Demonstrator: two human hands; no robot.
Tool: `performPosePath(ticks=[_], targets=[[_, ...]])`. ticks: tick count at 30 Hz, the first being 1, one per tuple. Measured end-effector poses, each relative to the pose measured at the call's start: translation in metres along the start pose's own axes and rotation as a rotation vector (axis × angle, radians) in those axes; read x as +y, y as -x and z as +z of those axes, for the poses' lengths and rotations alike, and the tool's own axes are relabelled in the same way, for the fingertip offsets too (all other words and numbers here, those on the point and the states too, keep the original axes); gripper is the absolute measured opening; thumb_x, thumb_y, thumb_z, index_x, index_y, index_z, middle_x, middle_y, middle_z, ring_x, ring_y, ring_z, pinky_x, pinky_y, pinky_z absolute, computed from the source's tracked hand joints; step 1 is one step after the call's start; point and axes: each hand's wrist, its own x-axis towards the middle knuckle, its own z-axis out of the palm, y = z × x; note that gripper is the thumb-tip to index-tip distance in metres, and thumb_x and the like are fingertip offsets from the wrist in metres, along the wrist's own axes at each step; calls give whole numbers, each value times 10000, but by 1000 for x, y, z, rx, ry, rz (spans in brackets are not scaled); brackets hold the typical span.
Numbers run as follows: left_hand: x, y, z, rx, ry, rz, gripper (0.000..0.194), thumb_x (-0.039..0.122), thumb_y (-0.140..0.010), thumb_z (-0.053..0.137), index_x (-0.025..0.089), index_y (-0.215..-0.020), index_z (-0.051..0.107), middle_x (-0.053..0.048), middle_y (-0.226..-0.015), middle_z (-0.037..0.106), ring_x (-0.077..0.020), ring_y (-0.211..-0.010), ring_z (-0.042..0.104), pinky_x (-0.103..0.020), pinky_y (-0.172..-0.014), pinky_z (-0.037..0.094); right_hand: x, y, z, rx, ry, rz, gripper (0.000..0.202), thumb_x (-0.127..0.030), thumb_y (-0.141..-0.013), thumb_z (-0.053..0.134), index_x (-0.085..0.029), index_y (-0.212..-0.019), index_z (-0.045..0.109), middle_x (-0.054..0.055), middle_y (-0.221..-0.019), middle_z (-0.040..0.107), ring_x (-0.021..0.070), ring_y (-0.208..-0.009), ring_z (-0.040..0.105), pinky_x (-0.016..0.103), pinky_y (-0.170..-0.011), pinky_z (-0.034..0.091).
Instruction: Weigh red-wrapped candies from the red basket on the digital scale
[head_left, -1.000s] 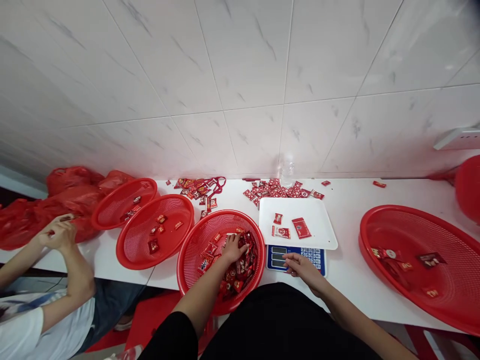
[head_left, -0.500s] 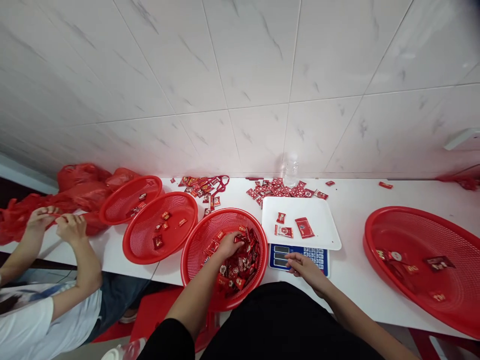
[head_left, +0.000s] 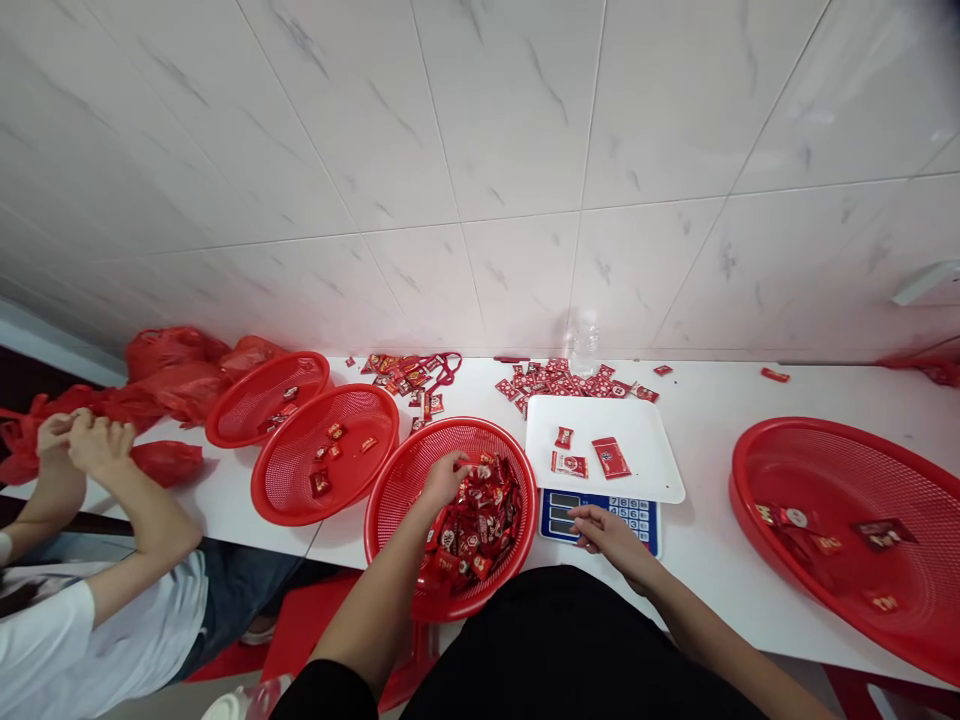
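My left hand [head_left: 444, 481] is inside the red mesh basket [head_left: 380, 487] in front of me, at the upper left side of a heap of small red wrapped candies [head_left: 480, 530]. Its fingers are pinched together, and whatever is between them cannot be made out. My right hand [head_left: 604, 530] rests over the keypad and display of a blue digital scale [head_left: 553, 528], fingers loosely curled with nothing visible in them. On the scale's white tray [head_left: 645, 440] lie a small candy [head_left: 564, 437], a red-and-white packet [head_left: 569, 464] and a larger red packet [head_left: 611, 457].
Two red baskets [head_left: 262, 490] [head_left: 217, 425] with a few candies stand left; a large red basket [head_left: 750, 440] stands right. Loose packets [head_left: 551, 378] and a clear bottle [head_left: 584, 345] lie along the wall. A co-worker's hands [head_left: 94, 445] are by red plastic bags [head_left: 176, 385].
My left hand has lifted from the middle of the candy heap toward its upper left edge. My right hand stays over the scale. The co-worker's hands have moved left.
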Motion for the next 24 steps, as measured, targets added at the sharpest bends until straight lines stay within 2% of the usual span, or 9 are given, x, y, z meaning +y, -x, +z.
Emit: performPosePath(ticks=[4, 8, 12, 17, 22, 24], targets=[[26, 7, 0, -3, 95, 66, 165, 317, -762, 553, 166, -743, 618, -17, -741, 634, -159, -706, 565, -269, -679, 422, -1, 1, 0, -8, 7, -6, 351, -456, -778, 538, -209, -1019, 603, 45, -912, 656, 148, -763, 587, 276, -673, 434], [60, 18, 11, -138, 407, 98, 231, 373, -768, 566, 167, -846, 632, -47, -875, 650, -162, -797, 583, -276, -742, 435, 0, -2, 0, -26, 6, 1, 356, -454, -782, 538, -206, -1029, 602, 46, -919, 652, 149, -773, 589, 276, -677, 435], [93, 23, 39, -287, 701, 62, 262, 321, -715, 640, 160, -921, 621, -42, -863, 631, -134, -762, 569, -261, -727, 435, -1, -4, 2, -45, -3, -1, 362, -446, -777, 548, -202, -1037, 604, 44, -910, 651, 139, -752, 582, 266, -665, 437], [121, 8, 71, -230, 805, 10, 181, 243, -681, 668, 138, -823, 628, -2, -719, 577, -88, -649, 516, -228, -664, 416, -2, -8, 3, -52, -29, -7, 331, -417, -788, 544, -206, -1036, 600, 35, -904, 656, 123, -731, 577, 253, -658, 441], [136, -4, 83, -123, 857, -46, 182, 194, -707, 638, 158, -885, 619, -7, -779, 584, -88, -661, 542, -222, -649, 446, -3, -14, 2, -14, -70, 23, 318, -382, -787, 561, -209, -1054, 577, 45, -925, 657, 125, -742, 590, 242, -628, 447], [140, -7, 86, -127, 845, -37, 231, 157, -701, 634, 161, -931, 612, -35, -867, 615, -117, -770, 586, -242, -716, 462, -3, -16, -1, -2, -110, 39, 335, -371, -783, 573, -215, -1079, 560, 51, -969, 653, 124, -763, 600, 244, -651, 458]])
